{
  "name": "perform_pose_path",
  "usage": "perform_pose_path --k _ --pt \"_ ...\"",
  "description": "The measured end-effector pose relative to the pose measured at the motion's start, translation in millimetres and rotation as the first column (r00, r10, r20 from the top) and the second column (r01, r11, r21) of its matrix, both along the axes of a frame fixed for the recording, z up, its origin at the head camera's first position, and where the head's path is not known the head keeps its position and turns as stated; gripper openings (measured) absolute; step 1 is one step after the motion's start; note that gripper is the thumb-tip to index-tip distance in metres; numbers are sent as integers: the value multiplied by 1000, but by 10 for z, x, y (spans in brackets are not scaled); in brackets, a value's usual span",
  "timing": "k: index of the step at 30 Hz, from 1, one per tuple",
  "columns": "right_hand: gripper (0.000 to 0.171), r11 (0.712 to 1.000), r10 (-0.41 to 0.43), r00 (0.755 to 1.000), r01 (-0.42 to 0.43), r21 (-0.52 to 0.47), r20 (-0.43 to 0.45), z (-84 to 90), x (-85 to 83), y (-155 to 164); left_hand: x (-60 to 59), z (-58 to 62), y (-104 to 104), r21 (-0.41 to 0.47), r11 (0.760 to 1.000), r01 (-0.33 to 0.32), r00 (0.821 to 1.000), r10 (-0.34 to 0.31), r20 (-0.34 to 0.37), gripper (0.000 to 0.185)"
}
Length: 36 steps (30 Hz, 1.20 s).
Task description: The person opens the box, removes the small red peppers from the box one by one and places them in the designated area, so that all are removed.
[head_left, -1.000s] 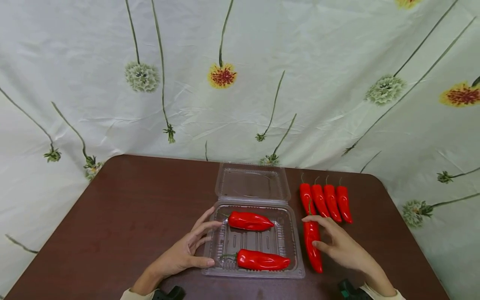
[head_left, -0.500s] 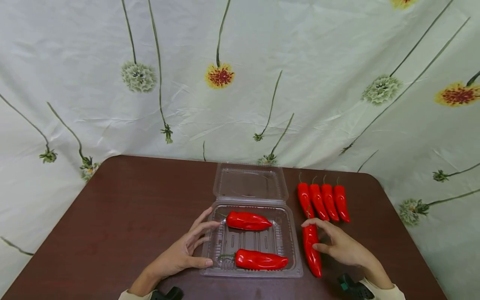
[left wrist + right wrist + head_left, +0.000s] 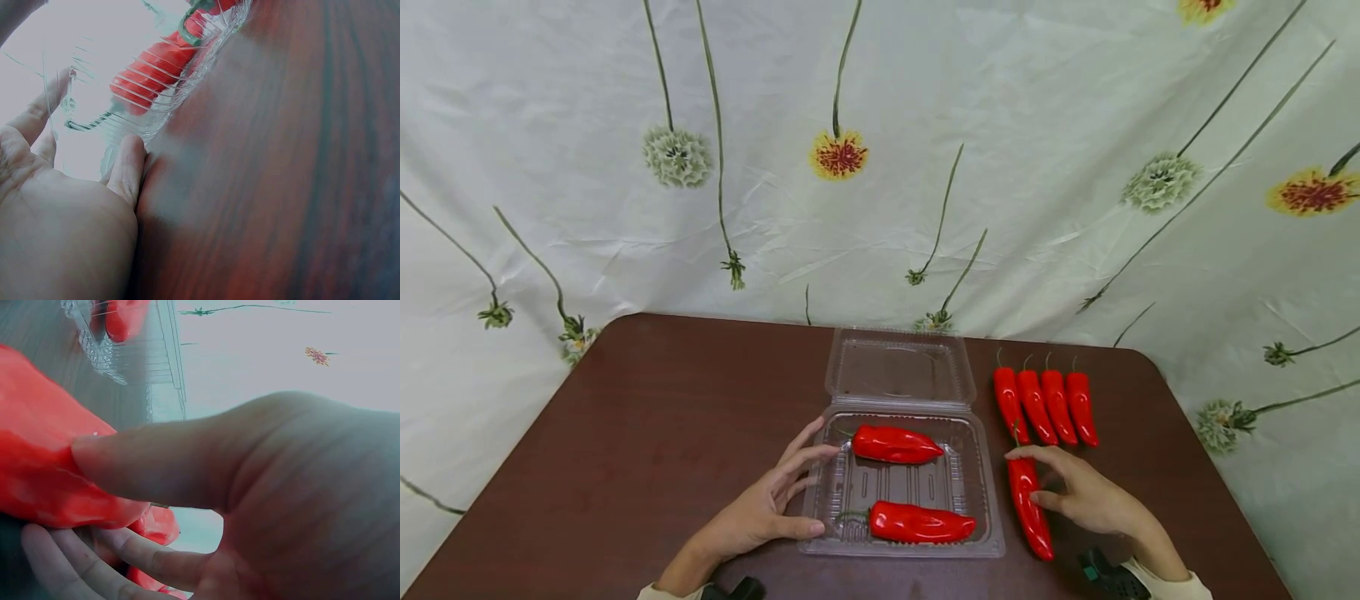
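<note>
A clear plastic clamshell box point(image 3: 992, 517) lies open on the brown table point(image 3: 647, 433), with two red peppers inside: one at the back point(image 3: 895, 444), one at the front point(image 3: 921, 523). My left hand point(image 3: 775, 496) rests against the box's left edge, thumb and fingers touching the rim; in the left wrist view the thumb point(image 3: 128, 169) presses the box wall point(image 3: 150, 119). My right hand point(image 3: 1078, 492) grips a long red pepper point(image 3: 1028, 508) lying just right of the box. Close up, the thumb point(image 3: 150, 465) lies over the pepper point(image 3: 37, 469) with fingers curled beneath.
A row of several red peppers point(image 3: 1045, 404) lies at the table's back right. The box lid point(image 3: 898, 371) stands open behind the tray. A flowered cloth point(image 3: 880, 150) hangs behind the table. Bare wood stretches to the left.
My right hand has closed round the long pepper and shifted it slightly; its tip now points a little more to the right. The left hand has stayed at the box.
</note>
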State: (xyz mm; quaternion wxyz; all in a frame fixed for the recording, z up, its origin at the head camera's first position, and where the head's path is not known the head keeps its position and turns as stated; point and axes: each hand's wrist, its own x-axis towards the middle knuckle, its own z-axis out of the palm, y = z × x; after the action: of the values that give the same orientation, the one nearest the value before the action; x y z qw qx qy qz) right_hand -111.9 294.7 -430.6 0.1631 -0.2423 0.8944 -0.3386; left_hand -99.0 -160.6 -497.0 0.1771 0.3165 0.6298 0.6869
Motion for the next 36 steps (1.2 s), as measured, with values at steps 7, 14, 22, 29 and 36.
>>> perform_pose_path --k 7,14,22,29,36 --pt "51 1000 12 999 -12 -1 -50 -18 10 9 15 -25 -11 2 1000 -9 1000 9 14 76" --pt "51 1000 22 998 -23 -20 -53 -34 7 10 26 -17 -10 4 1000 -5 1000 5 12 76" --pt "50 999 12 1000 -12 -34 -27 -14 4 28 9 -9 2 -14 1000 -9 1000 9 5 76" --pt "51 999 -22 1000 22 -26 5 20 -5 52 1 -7 8 -16 1000 -9 1000 9 4 76" --pt "47 999 -34 997 33 -25 -72 68 20 46 8 11 8 -28 1000 -13 1000 13 9 75"
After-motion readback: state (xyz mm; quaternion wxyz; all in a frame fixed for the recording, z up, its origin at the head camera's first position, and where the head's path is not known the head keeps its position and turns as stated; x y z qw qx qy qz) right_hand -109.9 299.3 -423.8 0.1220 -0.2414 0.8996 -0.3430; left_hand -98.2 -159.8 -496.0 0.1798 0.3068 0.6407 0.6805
